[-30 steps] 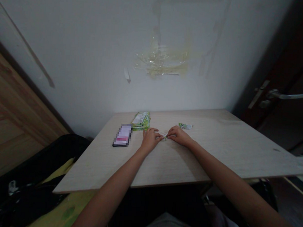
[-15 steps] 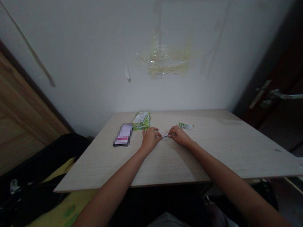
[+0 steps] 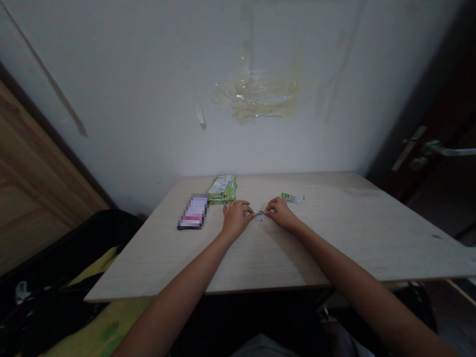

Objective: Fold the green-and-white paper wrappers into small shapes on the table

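Between my hands, low over the table, is a small, narrow, folded green-and-white wrapper (image 3: 259,212). My left hand (image 3: 236,216) pinches its left end between thumb and finger. At the right end, the fingertips of my right hand (image 3: 280,212) are closed on it. Parts of the wrapper are hidden by the fingers. Just behind my right hand lies a folded green-and-white strip (image 3: 293,198). A stack of flat green-and-white packets (image 3: 222,188) sits beyond my left hand.
A phone (image 3: 194,212) with a blurred lit screen lies left of my left hand on the pale wooden table (image 3: 357,229). Behind the table rises a white wall (image 3: 147,92) with old tape on it. A dark door with a metal handle (image 3: 457,151) stands at right.
The wrapper between my fingers has turned slightly, and more of its green side shows. Both hands stay in nearly the same place; the stack, strip and phone have not moved.
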`<action>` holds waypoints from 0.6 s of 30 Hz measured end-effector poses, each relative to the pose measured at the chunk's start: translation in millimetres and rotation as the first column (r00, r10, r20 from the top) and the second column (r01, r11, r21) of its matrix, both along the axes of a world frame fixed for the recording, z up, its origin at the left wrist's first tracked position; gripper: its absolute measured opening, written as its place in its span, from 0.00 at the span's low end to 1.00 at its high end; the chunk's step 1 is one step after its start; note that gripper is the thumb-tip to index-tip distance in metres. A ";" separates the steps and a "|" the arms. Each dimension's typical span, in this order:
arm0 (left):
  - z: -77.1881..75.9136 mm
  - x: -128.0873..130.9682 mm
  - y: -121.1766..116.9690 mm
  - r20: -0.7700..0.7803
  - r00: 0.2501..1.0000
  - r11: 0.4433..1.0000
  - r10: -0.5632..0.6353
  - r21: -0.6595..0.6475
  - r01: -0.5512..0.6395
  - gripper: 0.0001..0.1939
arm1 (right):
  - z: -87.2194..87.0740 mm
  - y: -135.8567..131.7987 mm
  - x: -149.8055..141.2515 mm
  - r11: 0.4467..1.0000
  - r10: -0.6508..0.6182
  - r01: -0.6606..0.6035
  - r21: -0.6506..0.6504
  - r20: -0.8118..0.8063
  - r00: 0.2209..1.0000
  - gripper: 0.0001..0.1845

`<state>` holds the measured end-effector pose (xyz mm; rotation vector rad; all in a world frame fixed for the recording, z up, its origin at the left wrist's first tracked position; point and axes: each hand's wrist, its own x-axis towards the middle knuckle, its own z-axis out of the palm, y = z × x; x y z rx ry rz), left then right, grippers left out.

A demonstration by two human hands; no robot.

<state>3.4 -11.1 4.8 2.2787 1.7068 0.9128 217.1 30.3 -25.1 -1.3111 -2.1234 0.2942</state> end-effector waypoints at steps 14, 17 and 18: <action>2.3 8.4 0.4 0.045 0.990 0.988 0.132 -0.080 -0.129 0.06 | 3.4 -2.6 -9.0 0.999 -0.047 0.049 -0.006 0.162 0.986 0.13; 2.3 9.9 0.6 0.050 0.987 0.985 0.151 -0.095 -0.146 0.06 | 5.6 -4.3 -11.2 0.998 -0.061 0.062 0.001 0.205 0.977 0.14; 2.4 10.4 0.8 0.047 0.987 0.984 0.154 -0.098 -0.149 0.06 | 6.4 -5.1 -12.0 0.998 -0.067 0.068 0.006 0.215 0.974 0.15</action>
